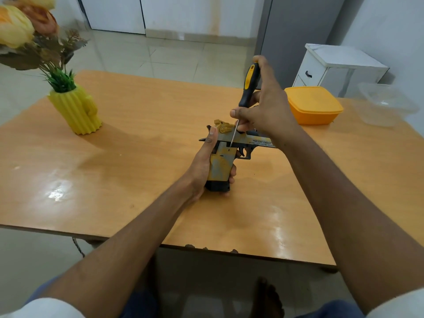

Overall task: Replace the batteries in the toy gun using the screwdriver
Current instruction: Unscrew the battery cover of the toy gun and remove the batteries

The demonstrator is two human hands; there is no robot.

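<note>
Left hand [204,166] grips the gun [226,154] by its grip; right hand [263,111], above the gun, holds the screwdriver [249,84], tip on the grip's top

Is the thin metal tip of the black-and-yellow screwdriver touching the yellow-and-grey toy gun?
Touching. The head view shows the screwdriver tip meeting the toy gun at a screw spot above the grip, with no gap.

There was one yellow-and-grey plastic toy gun [223,157], one black-and-yellow-handled screwdriver [249,84], one ribbed yellow vase [76,110], two plastic containers.
</note>
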